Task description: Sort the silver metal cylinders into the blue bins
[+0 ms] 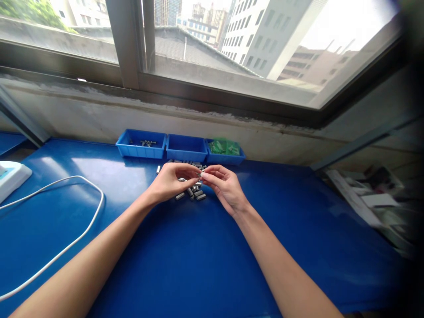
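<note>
My left hand [174, 180] and my right hand [224, 185] meet fingertip to fingertip above the blue table. Both are closed in a pinch around something small at their tips, too small and covered to name. Below and behind the fingers lies a loose pile of short metal cylinders [200, 196], grey and shiny, part of it hidden by my left hand. One cylinder [158, 169] stands a little apart, left of the pile.
Behind the pile sit three blue bins in a row: the left bin [141, 151] with small metal parts, the middle bin [186, 153], and the right bin [225, 158] with green packets [222, 145]. A white cable [94, 216] curves across the table's left side, near a white device [13, 176].
</note>
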The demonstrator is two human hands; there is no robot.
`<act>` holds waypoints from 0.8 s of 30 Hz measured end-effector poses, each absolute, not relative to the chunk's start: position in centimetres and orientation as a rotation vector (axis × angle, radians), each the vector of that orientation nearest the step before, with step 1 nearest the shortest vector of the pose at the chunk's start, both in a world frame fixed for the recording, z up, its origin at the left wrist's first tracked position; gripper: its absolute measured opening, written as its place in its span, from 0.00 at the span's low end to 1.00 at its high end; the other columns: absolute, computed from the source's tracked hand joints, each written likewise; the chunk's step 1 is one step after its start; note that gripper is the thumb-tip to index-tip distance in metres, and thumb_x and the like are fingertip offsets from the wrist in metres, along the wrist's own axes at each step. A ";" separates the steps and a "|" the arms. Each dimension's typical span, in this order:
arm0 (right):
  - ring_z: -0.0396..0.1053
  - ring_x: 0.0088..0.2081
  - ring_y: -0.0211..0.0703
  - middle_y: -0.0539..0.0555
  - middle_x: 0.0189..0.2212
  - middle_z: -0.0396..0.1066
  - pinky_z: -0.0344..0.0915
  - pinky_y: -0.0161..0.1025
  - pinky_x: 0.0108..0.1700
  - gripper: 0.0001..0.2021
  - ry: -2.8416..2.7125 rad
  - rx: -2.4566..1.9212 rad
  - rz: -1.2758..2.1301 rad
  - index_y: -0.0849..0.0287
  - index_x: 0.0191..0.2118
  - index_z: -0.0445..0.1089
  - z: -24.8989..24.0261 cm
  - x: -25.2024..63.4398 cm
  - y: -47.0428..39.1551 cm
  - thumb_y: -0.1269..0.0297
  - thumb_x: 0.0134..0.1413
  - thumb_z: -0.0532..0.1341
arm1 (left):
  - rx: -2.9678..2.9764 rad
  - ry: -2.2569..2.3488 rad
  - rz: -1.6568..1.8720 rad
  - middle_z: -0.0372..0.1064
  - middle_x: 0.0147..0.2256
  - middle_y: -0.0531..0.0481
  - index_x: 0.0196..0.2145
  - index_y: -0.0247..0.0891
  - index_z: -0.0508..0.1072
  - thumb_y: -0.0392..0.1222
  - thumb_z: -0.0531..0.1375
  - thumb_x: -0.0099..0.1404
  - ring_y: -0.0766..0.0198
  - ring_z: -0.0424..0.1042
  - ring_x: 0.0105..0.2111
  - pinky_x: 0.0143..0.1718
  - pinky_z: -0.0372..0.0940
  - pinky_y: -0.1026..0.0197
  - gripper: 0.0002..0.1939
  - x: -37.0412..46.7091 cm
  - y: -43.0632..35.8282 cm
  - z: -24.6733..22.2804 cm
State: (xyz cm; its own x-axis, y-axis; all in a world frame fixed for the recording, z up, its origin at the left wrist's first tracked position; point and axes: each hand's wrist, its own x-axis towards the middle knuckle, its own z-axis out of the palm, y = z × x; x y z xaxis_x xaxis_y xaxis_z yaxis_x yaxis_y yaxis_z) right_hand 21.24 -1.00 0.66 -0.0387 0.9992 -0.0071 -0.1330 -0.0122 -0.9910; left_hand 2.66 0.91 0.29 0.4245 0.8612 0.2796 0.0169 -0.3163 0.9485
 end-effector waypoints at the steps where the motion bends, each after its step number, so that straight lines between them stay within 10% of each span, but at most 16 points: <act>1: 0.73 0.35 0.40 0.51 0.32 0.75 0.71 0.40 0.44 0.15 -1.157 -1.106 1.263 0.58 0.33 0.75 0.5 21.3 -0.9 0.59 0.39 0.75 | 1.664 0.778 1.040 0.80 0.38 0.42 0.41 0.35 0.80 0.46 0.66 0.60 0.55 0.79 0.38 0.41 0.73 0.59 0.15 2.6 0.9 0.3; 15: 0.76 0.40 0.45 0.54 0.36 0.79 0.72 0.40 0.42 0.14 -1.301 -1.120 1.208 0.57 0.36 0.77 0.2 21.3 -1.0 0.55 0.47 0.71 | 1.547 0.918 1.187 0.78 0.33 0.45 0.34 0.35 0.78 0.53 0.69 0.56 0.59 0.77 0.33 0.36 0.71 0.63 0.17 2.1 1.9 0.3; 24: 0.76 0.36 0.44 0.53 0.35 0.79 0.70 0.40 0.40 0.06 -1.815 -1.339 0.557 0.56 0.36 0.76 0.2 22.1 -1.1 0.63 0.56 0.63 | 0.917 1.200 1.805 0.77 0.30 0.47 0.35 0.36 0.73 0.50 0.70 0.54 0.59 0.80 0.33 0.41 0.75 0.57 0.18 -0.9 4.7 -0.3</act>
